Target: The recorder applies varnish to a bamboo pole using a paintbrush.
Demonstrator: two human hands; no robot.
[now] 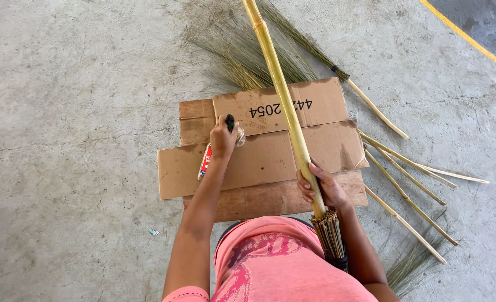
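- Concrete floor [74, 112] carries flattened cardboard [259, 162].
- Right hand [322, 189] grips the bamboo pole [281, 89] above its stick bundle [329, 235].
- Left hand [223, 138] clasps a small bottle [205, 161]; applying its contents to the joint seems next, needing a steady pole.

We see ourselves from above in a salmon-pink top — short sleeves, the left one ending as a pink cuff at the lower edge of the view, the cloth lying smooth over the chest. Across its front runs a darker magenta print of loose, swirling brush-like marks, and a thin dark band shows along the upper edge of the garment. Both our forearms are bare from sleeve to wrist, and the left hand [223, 140] and the right hand [322, 190] wear nothing — no gloves, rings, watch or bands that we can make out.
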